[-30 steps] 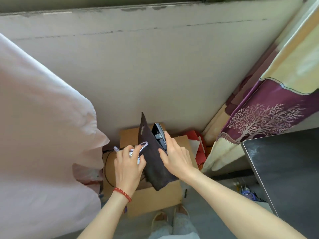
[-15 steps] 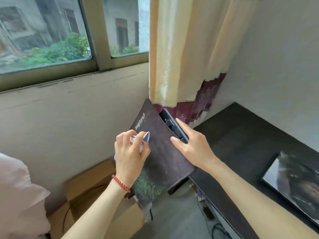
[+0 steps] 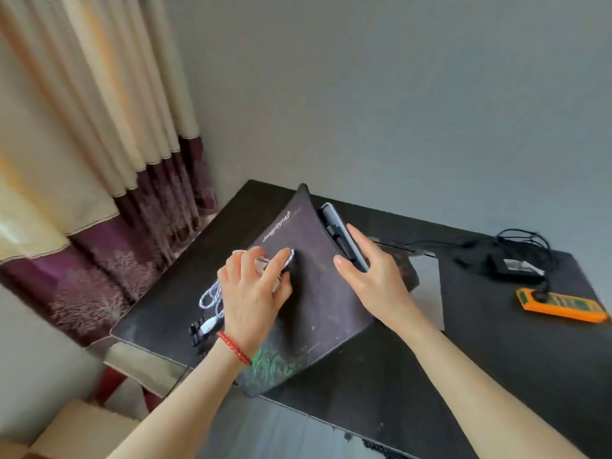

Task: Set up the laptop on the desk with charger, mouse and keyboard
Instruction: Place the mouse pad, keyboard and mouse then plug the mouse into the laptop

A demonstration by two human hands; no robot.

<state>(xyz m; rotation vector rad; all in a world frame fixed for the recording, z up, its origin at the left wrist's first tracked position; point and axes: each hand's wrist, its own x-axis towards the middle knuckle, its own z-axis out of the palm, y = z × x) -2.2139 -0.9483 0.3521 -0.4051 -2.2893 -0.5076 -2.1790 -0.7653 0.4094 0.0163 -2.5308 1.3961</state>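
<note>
Dark desk (image 3: 496, 359); keyboard (image 3: 344, 236) lengthwise away.

Cream curtain (image 3: 82, 104) with maroon tree-print hem hangs at left. Plain grey wall (image 3: 397, 94) behind. Orange power strip (image 3: 563, 304) lies at right on the tabletop (image 3: 496, 359), one black plug in it. Cardboard box (image 3: 76, 432) on floor, lower left.

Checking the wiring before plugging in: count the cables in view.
2: a white braided cable under the left hand, and a black charger cable coiled at the desk's far right. More may be hidden.
</note>
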